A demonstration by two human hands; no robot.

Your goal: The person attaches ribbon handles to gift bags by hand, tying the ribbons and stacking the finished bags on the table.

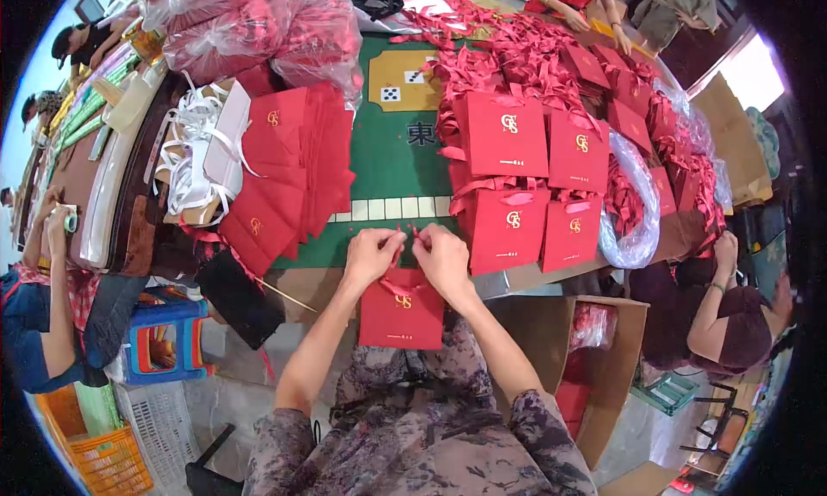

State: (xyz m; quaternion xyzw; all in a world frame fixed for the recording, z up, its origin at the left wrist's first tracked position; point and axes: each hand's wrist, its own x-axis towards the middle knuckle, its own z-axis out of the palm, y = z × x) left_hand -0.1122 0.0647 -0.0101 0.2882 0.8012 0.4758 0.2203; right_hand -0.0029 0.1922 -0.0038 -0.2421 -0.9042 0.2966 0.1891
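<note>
A small red paper gift bag (402, 324) with gold lettering is upright at the table's front edge, just above my lap. My left hand (372, 255) pinches a red ribbon (397, 256) over the bag's top left. On the other side, my right hand (443, 258) is closed in a pinch on the ribbon's other part, a short gap from the left. Exactly how the ribbon runs between the fingertips is too small to make out. Close by on the right stand red bags with ribbon handles (508, 229), in stacked rows.
Left of my hands lie fanned flat red bags (297, 168) and a white box of white ribbons (207, 147). Plastic-wrapped red bundles (250, 31) sit behind. A roll of clear plastic (633, 212) and an open cardboard box (603, 367) are to the right. Other people work around the table.
</note>
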